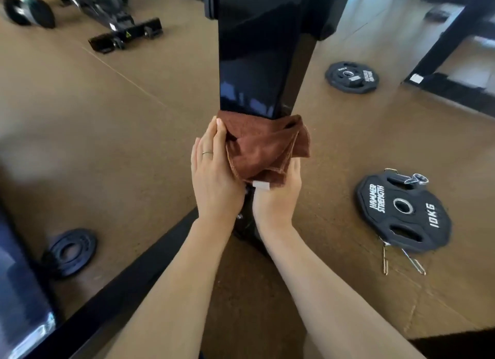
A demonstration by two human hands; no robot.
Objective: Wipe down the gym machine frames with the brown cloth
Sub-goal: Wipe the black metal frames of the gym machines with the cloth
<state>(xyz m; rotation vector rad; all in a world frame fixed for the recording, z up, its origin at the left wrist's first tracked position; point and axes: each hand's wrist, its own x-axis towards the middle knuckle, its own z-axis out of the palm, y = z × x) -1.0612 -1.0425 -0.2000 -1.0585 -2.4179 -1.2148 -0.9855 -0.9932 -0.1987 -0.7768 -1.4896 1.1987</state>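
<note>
A glossy black upright post of the gym machine frame runs down the middle of the view. The brown cloth is wrapped around the post low down, with a white tag hanging from its lower edge. My left hand lies flat against the cloth's left side, fingers straight, a ring on one finger. My right hand cups the cloth from below and from the right, its fingers hidden behind the fabric.
A 10 kg black weight plate lies on the brown floor at right, with metal clips beside it. Another plate lies farther back, a small one at left. A black base beam crosses at lower left. A bench foot stands far left.
</note>
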